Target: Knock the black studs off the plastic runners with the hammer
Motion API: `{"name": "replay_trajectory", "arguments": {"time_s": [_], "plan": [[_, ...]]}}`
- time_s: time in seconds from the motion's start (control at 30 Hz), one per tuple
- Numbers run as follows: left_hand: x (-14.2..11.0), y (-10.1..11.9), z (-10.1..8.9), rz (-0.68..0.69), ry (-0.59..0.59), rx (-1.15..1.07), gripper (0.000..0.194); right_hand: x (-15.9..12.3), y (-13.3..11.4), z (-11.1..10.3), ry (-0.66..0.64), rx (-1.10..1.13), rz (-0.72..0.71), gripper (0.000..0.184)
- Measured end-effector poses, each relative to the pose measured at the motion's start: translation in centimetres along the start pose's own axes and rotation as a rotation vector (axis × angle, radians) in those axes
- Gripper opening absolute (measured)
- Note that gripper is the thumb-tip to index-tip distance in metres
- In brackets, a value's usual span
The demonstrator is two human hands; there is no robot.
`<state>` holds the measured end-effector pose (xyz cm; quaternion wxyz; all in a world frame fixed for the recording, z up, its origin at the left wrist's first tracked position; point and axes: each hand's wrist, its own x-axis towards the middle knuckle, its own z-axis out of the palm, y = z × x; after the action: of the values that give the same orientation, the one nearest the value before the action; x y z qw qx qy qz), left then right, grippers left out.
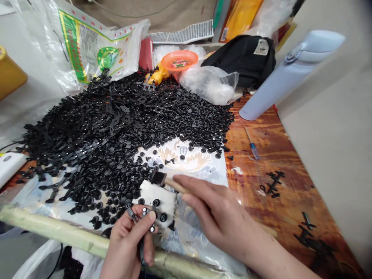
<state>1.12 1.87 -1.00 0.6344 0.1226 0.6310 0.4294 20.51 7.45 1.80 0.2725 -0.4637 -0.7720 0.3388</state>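
Observation:
My left hand is closed around a black plastic linkage piece with light round pins at its ends. It sits at the front edge of a small white block, on which several black round caps stand. In my right hand is the wooden handle of a hammer. The black hammer head is just above the block's far edge, beside the loose parts. Part of the linkage piece is hidden behind my left thumb and fingers.
A large heap of black plastic parts covers the left and back of the table. A screwdriver, linked black pieces and a pale blue bottle are at the right. Behind the heap are an orange plate and a black bag.

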Motion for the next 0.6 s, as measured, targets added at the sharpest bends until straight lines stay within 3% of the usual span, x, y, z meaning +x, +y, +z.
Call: {"name": "replay_trajectory", "arguments": {"time_s": [0.23, 0.4, 0.53, 0.6], "plan": [[0.2, -0.6, -0.3, -0.009, -0.033, -0.050, 0.033, -2.1, -0.3, 0.5, -0.188, -0.148, -0.047, 0.042], [-0.1, -0.2, 0.2, -0.031, -0.054, -0.088, 0.029, -3.1, -0.4, -0.4, -0.020, -0.188, -0.155, 0.054], [-0.4, 0.2, 0.6, -0.028, -0.016, -0.108, 0.026, -3.2, -0.2, 0.1, -0.191, -0.256, -0.151, 0.053], [-0.3, 0.1, 0.5, -0.036, -0.017, -0.111, 0.026, -3.1, -0.4, 0.2, -0.211, -0.304, -0.128, 0.052]]}}
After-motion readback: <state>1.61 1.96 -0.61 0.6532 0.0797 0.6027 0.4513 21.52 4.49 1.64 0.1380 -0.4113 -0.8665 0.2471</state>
